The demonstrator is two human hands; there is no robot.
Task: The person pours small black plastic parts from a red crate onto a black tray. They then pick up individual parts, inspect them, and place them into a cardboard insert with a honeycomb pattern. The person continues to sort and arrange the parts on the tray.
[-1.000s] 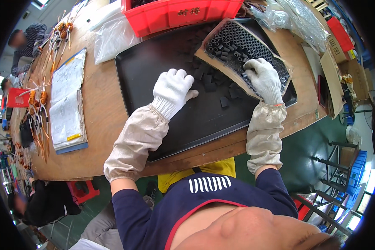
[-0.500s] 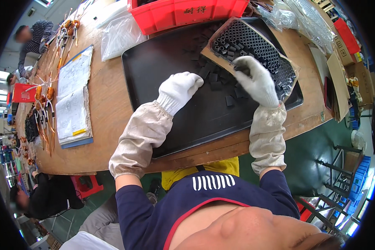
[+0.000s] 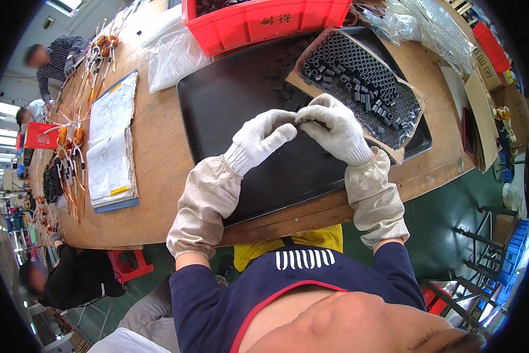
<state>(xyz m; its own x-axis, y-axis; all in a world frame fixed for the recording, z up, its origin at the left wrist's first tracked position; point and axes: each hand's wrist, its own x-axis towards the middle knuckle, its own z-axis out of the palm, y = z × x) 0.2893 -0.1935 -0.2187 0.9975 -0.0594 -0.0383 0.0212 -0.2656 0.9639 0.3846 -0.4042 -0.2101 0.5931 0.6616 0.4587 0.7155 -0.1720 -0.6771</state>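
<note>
White knitted gloves cover both my hands, which meet above a wide black tray (image 3: 241,182). My left hand (image 3: 261,141) is closed, its fingertips touching those of my right. Bent in a pinch, my right hand (image 3: 335,129) has something small and dark at its fingertips, too hidden to name. Behind it, across the tray's right part, lies a cardboard-edged sheet (image 3: 414,97) carrying many short black tubes (image 3: 347,53), some standing in rows, others tipped over. Small dark pieces (image 3: 276,82) are scattered on the tray left of the sheet.
A red plastic bin (image 3: 264,26) stands at the tray's far edge. Clear plastic bags (image 3: 176,59) and an open paper folder (image 3: 112,141) lie to the left, near copper-coil parts (image 3: 70,138). Cardboard (image 3: 482,112) leans at the right. Other people (image 3: 58,62) sit along the left side.
My right hand has come left and nearer from the sheet of tubes to meet my left hand. My left hand's fingers now touch the right's.
</note>
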